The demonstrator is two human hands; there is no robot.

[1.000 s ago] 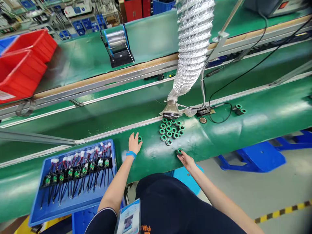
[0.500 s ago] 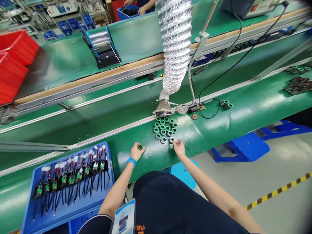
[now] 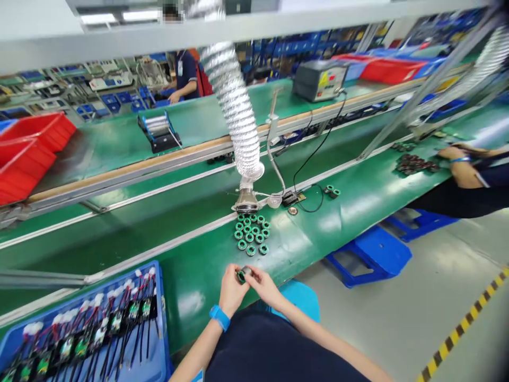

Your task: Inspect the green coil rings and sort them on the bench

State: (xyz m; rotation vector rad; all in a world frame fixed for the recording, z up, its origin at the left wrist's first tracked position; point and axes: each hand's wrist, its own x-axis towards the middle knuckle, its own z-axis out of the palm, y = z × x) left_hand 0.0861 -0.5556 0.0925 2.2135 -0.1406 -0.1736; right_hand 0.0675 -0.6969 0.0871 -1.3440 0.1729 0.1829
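My left hand [image 3: 230, 289] and my right hand [image 3: 263, 284] meet over the near edge of the bench. The left fingers are closed around a motor stator [image 3: 240, 276], a short ring with a green end and a dark bore. My right fingers pinch a grey metal side right against it; whether this is the same stator or a second one I cannot tell. Beyond my hands, several more stators [image 3: 248, 237] stand in a loose cluster on the green bench [image 3: 207, 276].
A fume extraction hose [image 3: 238, 106] ends in a hood [image 3: 246, 201] over the cluster's far edge. At left lies a blue tray [image 3: 161, 297] of wired circuit boards. A solder reel [image 3: 157, 127] sits on the upper shelf. Another person's hand [image 3: 453, 153] works at far right beside dark parts.
My hands have come together near the bench edge, the right drawing back from the cluster to the stator in the left. The head view has tilted up, showing more of the room.
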